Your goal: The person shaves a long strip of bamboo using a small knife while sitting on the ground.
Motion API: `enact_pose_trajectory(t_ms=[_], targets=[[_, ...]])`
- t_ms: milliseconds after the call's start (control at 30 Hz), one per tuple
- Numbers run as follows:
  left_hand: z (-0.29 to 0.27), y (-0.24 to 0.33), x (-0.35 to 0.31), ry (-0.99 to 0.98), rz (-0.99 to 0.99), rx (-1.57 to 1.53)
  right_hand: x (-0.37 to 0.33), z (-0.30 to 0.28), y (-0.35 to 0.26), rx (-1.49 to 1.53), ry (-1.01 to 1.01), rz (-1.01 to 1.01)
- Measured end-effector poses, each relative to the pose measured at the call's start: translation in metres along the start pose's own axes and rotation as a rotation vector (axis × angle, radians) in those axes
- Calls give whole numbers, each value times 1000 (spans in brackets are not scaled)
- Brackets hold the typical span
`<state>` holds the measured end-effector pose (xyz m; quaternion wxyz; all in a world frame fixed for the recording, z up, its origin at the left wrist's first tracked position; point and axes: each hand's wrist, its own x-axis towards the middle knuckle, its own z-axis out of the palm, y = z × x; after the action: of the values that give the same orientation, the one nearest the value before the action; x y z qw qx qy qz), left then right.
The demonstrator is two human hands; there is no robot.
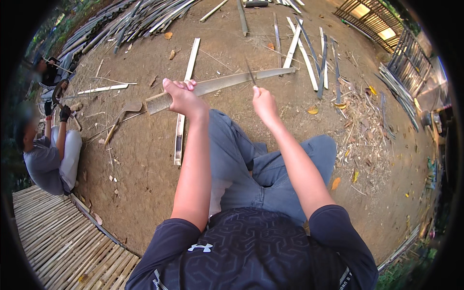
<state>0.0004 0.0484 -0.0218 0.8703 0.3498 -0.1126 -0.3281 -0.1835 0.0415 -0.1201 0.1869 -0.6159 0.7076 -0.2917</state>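
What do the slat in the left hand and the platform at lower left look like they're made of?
Slat: likely split bamboo, pale, dry, matte, slightly curved along its length. The left hand grips it. Platform: narrow bamboo-like strips laid side by side, weathered tan, unpainted.

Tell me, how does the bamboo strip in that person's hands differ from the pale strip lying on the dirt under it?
The held strip is off the ground in the left hand, running crosswise, grey and broad; a blade in the right hand meets it. The ground strip lies untouched, running lengthwise away from the person, paler and narrower. Both are long, flat split bamboo.
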Motion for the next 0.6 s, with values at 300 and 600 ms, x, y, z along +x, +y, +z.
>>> enact_pose_trajectory(t_ms=[300, 600], targets=[[7, 0, -10, -31, -14, -2, 12, -16, 38, 12, -71, 161], [11, 9, -7, 0, 38, 33, 0, -11, 11, 45, -75, 67]])
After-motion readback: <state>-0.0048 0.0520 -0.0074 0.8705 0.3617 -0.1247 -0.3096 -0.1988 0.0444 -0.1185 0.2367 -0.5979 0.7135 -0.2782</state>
